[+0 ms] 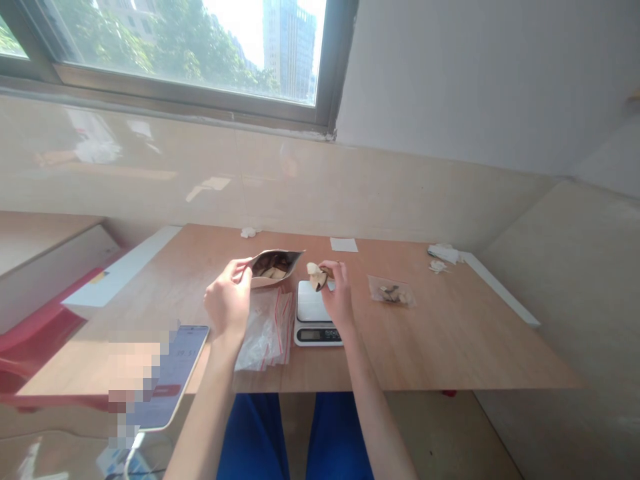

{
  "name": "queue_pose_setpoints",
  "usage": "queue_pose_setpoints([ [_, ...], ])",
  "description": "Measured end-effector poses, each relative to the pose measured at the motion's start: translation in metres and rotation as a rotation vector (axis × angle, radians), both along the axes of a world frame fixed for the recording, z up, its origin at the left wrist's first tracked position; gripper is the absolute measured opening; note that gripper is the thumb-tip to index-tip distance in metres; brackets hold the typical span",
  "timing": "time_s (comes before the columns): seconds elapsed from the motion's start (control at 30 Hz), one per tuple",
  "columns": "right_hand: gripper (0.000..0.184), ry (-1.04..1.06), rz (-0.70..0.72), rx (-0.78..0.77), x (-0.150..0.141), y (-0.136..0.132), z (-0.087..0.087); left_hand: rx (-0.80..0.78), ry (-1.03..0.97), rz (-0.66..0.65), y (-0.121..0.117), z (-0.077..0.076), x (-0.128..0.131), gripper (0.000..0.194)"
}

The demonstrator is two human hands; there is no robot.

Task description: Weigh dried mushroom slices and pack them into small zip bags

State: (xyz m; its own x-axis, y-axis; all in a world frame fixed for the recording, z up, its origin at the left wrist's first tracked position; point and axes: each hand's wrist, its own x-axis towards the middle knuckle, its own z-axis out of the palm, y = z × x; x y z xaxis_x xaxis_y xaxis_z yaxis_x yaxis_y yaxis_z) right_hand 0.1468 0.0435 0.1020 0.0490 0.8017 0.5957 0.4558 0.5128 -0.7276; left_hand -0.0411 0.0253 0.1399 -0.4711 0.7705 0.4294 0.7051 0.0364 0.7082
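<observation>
- Two hands are in view above a wooden table top (pixel 450 340); both are occupied, and they stand apart with a narrow gap between them.
- Left hand (pixel 229 300): clamped on the edge of a foil-lined kraft pouch (pixel 265 280), thumb and fingers holding it open. Tan and brown dried pieces (pixel 270 269) show inside.
- Right hand (pixel 339 297): pinching one curled, pale dried piece (pixel 316 276) between thumb and fingers, just right of the pouch and above the back of the scale.
- Digital kitchen scale (pixel 313 313): directly below your right hand, its steel platform bare. The display digits are too small to read.
- Progress as it stands: a small clear bag (pixel 391 291) lies right of the scale with a few pieces in it. A stack of red-edged zip bags (pixel 265 331) sits flat and apparently unfilled beside the scale; the pouch has pieces left.
- Orientation: your held piece tilts, long axis running upper left to lower right. The pouch's mouth runs roughly left to right, facing up and toward you.
- Nearby: a phone (pixel 173 373), partly obscured, lies at the table's near left corner.
</observation>
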Motion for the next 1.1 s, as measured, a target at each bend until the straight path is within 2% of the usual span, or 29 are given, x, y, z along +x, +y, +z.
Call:
queue_pose_setpoints([
  [0.17,0.024,-0.111,-0.127,-0.125,0.022,0.009,-0.048,0.002,0.001,0.003,0.000,-0.005,-0.005,0.018],
  [0.27,0.023,-0.240,-0.180,-0.171,0.021,0.015,-0.067,0.006,-0.009,-0.010,-0.002,-0.008,-0.004,0.018],
  [0.4,0.028,-0.338,-0.167,-0.220,0.022,0.013,-0.071,-0.001,-0.015,-0.030,-0.004,-0.009,-0.005,0.018],
  [0.5,0.033,-0.306,-0.144,-0.215,0.028,0.006,-0.071,-0.023,-0.024,-0.037,-0.006,-0.009,-0.006,0.017],
  [0.67,0.038,0.010,-0.201,-0.261,0.038,-0.001,-0.078,-0.035,-0.030,-0.049,-0.011,-0.013,-0.006,0.016],
  [0.77,0.046,0.166,-0.106,-0.378,0.043,0.002,-0.082,-0.031,-0.028,-0.064,-0.014,-0.018,-0.005,0.015],
  [0.83,0.048,0.101,-0.015,-0.463,0.047,0.003,-0.079,-0.019,-0.030,-0.071,-0.017,-0.022,-0.005,0.016],
  [0.9,0.048,-0.057,-0.022,-0.479,0.049,-0.002,-0.068,-0.011,-0.037,-0.075,-0.019,-0.025,-0.005,0.016],
  [0.97,0.042,-0.181,-0.124,-0.398,0.048,-0.012,-0.049,-0.016,-0.046,-0.082,-0.023,-0.028,-0.005,0.016],
  [1.03,0.029,-0.205,-0.176,-0.280,0.039,-0.027,-0.023,-0.024,-0.060,-0.105,-0.027,-0.031,-0.004,0.017],
  [1.1,0.026,-0.184,-0.035,-0.192,0.024,-0.042,0.004,-0.028,-0.084,-0.138,-0.031,-0.033,-0.001,0.018],
])
